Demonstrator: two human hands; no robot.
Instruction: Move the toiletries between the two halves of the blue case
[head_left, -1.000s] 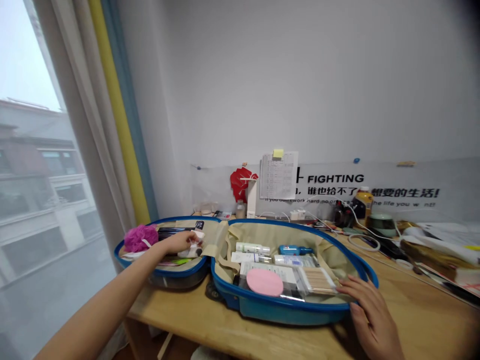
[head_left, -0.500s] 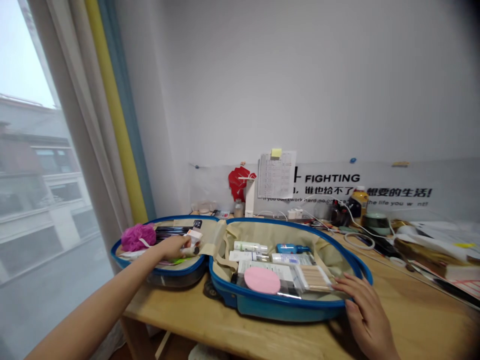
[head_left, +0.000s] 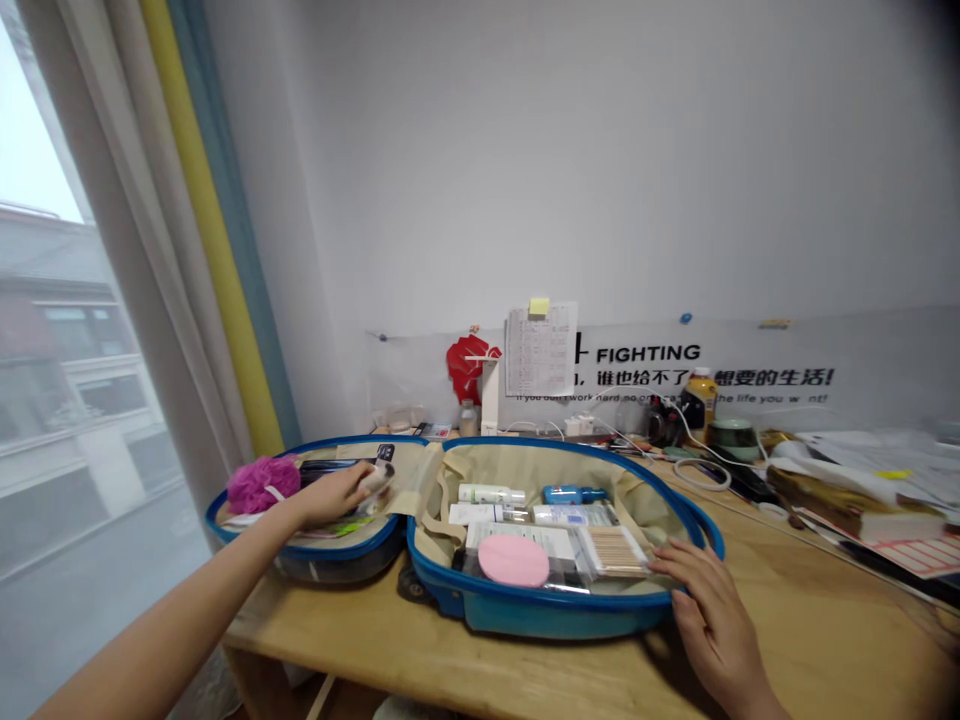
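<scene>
A blue suitcase lies open on the table, its two halves spread side by side. My left hand reaches into the left half, fingers curled round a small pale item that is blurred and mostly covered. Beside it lie a magenta bath puff and dark slim items. My right hand rests on the right half's near rim with fingers spread, holding nothing. By its fingertips is a clear pack of thin wooden sticks. A pink oval pad, a white bottle and a blue bottle lie inside.
Behind the suitcase stand a white lamp and a yellow-and-black bottle. White cables, a green round container and papers lie to the right. A curtain hangs by the window at left.
The view has shifted slightly, moving the scene left. A small white box seen at my left fingers is now hidden or lower. My right hand keeps its place on the rim.
</scene>
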